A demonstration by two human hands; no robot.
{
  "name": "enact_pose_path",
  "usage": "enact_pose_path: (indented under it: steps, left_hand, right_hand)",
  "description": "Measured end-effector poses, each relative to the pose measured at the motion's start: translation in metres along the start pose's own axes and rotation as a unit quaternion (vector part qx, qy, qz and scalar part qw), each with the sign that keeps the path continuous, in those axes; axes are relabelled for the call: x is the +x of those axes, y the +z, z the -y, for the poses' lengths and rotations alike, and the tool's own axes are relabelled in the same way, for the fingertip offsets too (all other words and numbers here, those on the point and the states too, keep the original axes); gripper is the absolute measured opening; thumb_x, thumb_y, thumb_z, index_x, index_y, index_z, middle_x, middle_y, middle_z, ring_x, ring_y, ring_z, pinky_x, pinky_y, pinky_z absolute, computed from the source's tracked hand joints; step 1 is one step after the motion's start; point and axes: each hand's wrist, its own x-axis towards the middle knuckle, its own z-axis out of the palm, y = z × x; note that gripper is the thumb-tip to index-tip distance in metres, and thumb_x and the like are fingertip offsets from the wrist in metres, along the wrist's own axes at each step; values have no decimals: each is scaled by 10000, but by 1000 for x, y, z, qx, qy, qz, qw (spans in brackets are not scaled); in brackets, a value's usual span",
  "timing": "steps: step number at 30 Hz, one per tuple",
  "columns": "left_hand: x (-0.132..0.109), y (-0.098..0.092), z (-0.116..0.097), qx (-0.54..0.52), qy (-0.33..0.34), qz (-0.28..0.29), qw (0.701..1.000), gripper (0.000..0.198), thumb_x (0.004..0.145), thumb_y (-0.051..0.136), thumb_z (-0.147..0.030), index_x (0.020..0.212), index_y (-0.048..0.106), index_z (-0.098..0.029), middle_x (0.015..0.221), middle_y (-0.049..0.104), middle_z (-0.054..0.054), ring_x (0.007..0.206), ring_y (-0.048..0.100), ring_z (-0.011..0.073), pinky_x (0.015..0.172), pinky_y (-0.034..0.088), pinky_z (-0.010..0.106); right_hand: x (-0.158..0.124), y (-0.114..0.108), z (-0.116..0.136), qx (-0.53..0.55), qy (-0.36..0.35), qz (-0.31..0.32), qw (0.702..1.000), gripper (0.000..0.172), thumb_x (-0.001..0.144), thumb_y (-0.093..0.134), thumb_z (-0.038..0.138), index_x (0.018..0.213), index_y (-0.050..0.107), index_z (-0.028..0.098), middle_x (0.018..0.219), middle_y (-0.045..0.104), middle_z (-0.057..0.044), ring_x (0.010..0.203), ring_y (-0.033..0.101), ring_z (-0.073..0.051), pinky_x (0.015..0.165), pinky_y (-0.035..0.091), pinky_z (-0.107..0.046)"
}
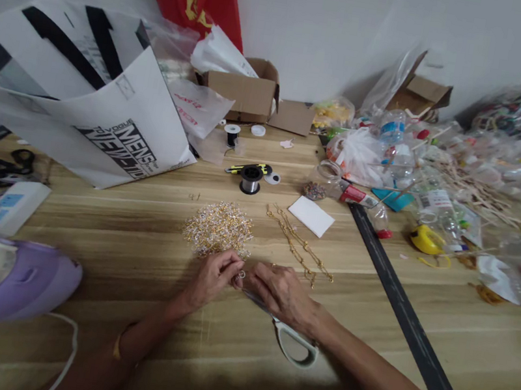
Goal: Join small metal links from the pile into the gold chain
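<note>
My left hand point(213, 280) is closed in a pinch at the near edge of a pile of small gold and clear pieces point(219, 228). At its fingertips shows a tiny shiny ring-like piece point(241, 274), too small to name surely. My right hand point(279, 290) is close beside it, fingers bent together; what they hold, if anything, is hidden. Beneath the right hand lies a pair of scissors with a pale handle point(296, 347), blades partly covered. Two gold chains point(299, 244) with beads stretch across the wood beyond the right hand.
Behind the pile stand a wire spool point(250, 180), a yellow-black cutter point(232, 168) and a jar of beads point(320, 181). A white card point(311, 216) lies nearby. Left are a purple appliance point(29, 283) and a big white bag point(132, 128); right, plastic bottles and clutter point(396, 150).
</note>
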Motion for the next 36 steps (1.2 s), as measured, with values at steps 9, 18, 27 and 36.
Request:
enact_pose_path:
  steps: [9,18,27,36]
  left_hand:
    - [-2,1,-8,-18,-26,11,999,247,818,518,-380,709,497,-160,518,586,-31,482,593,118,509,474,218]
    - [-5,8,-7,-19,-7,46,999,226,832,508,-365,716,456,-178,487,570,-42,448,576,120,478,455,216]
    - [-8,12,-2,-43,2,77,996,236,842,488,-401,750,450,-187,523,551,-44,474,568,115,490,460,218]
    - [-9,11,-3,-68,-21,71,995,236,849,482,-410,817,449,-178,534,577,-37,493,588,121,503,457,216]
  right_hand:
    - [4,8,-5,226,120,-15,966,196,893,466,314,879,570,149,647,544,26,548,424,-78,515,293,-190]
    - [11,19,-4,422,147,4,895,178,821,548,300,773,580,131,627,631,4,474,433,-64,464,295,-184]
    - [12,28,-7,535,153,5,831,200,767,621,327,756,561,136,605,644,-6,567,601,-119,572,448,-228]
    - [15,24,-4,593,120,-6,796,300,769,628,419,716,512,147,577,614,-10,579,605,-142,580,454,-262]
